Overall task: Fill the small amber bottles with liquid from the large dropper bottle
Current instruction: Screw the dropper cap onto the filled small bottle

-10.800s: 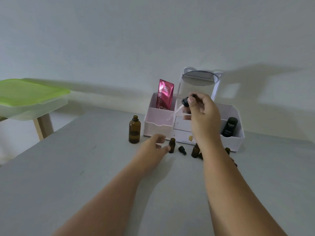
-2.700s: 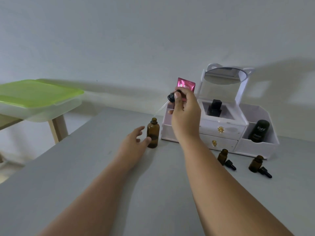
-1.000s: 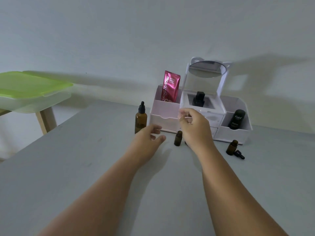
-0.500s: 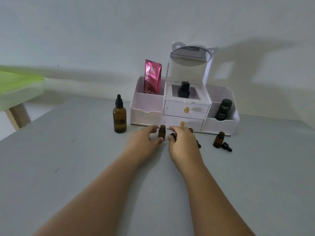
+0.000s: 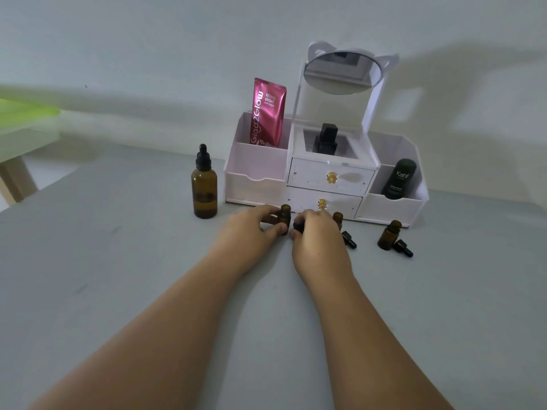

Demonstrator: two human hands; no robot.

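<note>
Since half a second ago the right hand (image 5: 318, 241) has closed further round a small black cap (image 5: 298, 225), which now shows only as a dark edge at its fingertips; a second ago that hand was raised above the counter (image 5: 118, 261) and nowhere near the cap. The left hand (image 5: 251, 232) has settled too — its thumb and fingers now pinch the first small amber bottle (image 5: 285, 213), which stands upright and uncapped in front of the organiser (image 5: 257, 184). So the left hand is closed narrow on that bottle, and the right is closed on the cap, low against the counter.

The large dropper bottle (image 5: 204, 187) stands upright left of the organiser, well clear of both hands, with its black dropper top screwed back on; about three seconds ago the dropper was out, held in the right hand above it. It looks partly filled with liquid.

A second small amber bottle (image 5: 337, 218) peeks out just behind the right hand, with a loose dropper cap (image 5: 349, 240) lying beside the knuckles. Further right a third small amber bottle (image 5: 390, 235) stands open, its own cap (image 5: 402, 247) lying against its base.

In the organiser a pink sachet (image 5: 268, 112) stands in the left compartment, a dark tube (image 5: 399, 179) in the right — under the round mirror (image 5: 343, 73) sits a black bottle (image 5: 325, 139).
</note>
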